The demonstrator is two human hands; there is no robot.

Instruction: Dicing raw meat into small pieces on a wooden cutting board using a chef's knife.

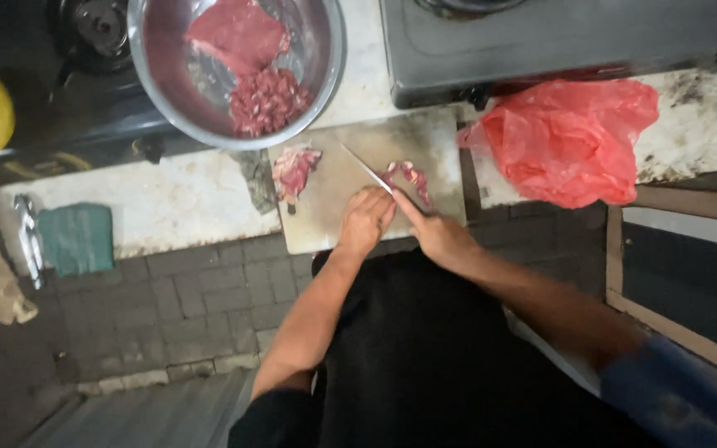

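Looking down through the head camera, I list what lies before me.

Item: cutting board (pixel 334 207), pale, resting on the counter edge just in front of me, below the bowl.

Item: my left hand (pixel 365 220), fist clenched around the handle of a knife (pixel 366 168); the thin blade runs up and to the left from my knuckles, its tip over the bare middle of the board.

Item: my right hand (pixel 440 236), fingers stretched forward and pressed down at the near end of the meat strips (pixel 408 178). Nothing is gripped in it; it pins rather than holds. The strips lie on the board's right part, just right of the blade and touching my fingertips, between my two hands and slightly beyond them.

Item: second meat chunk (pixel 294 170), red and ragged, on the board's left part, well apart from both hands.

Item: steel bowl (pixel 325 75), overlapping the board's far edge, holding one flat red slab and a heap of small cut pieces.

Item: red plastic bag (pixel 570 141), crumpled, on the counter to the right of the board.

Item: gas stove (pixel 558 41), dark, behind the bag.

Item: green cloth (pixel 76 236), folded, far left on the counter.
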